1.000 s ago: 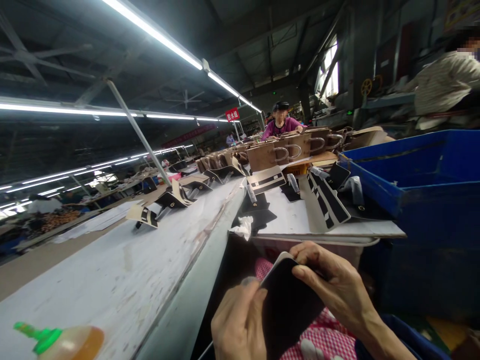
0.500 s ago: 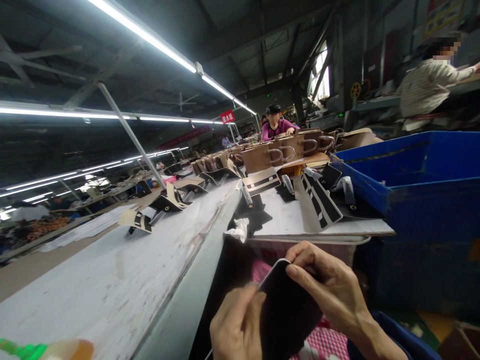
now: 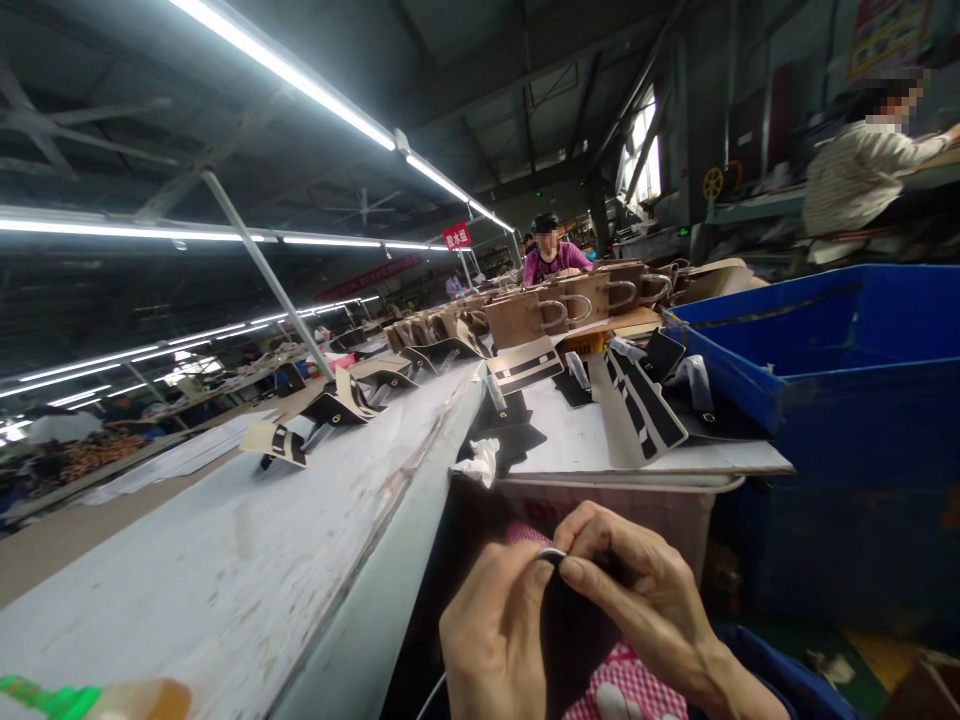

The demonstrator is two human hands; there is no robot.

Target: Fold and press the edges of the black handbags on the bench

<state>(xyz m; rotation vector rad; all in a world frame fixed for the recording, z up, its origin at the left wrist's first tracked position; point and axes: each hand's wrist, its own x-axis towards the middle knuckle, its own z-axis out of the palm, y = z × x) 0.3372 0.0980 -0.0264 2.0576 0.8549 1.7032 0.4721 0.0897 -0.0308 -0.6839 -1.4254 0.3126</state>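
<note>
Left hand (image 3: 495, 640): it has come up and toward the right, and its thumb now meets the other hand's fingertips at the top edge of the piece. Before, it lay lower, on the near corner.
Right hand (image 3: 637, 600): the fingers have curled in tighter and sit slightly lower than before.
Black piece (image 3: 576, 635): earlier a broad flat panel showed between the hands. Now only a narrow dark strip and a bit of its pale rim show, pinched between them.
Bottle (image 3: 97, 700): a second ago it was in full view at the lower left. Now only its upper side shows at the frame's bottom edge.
</note>
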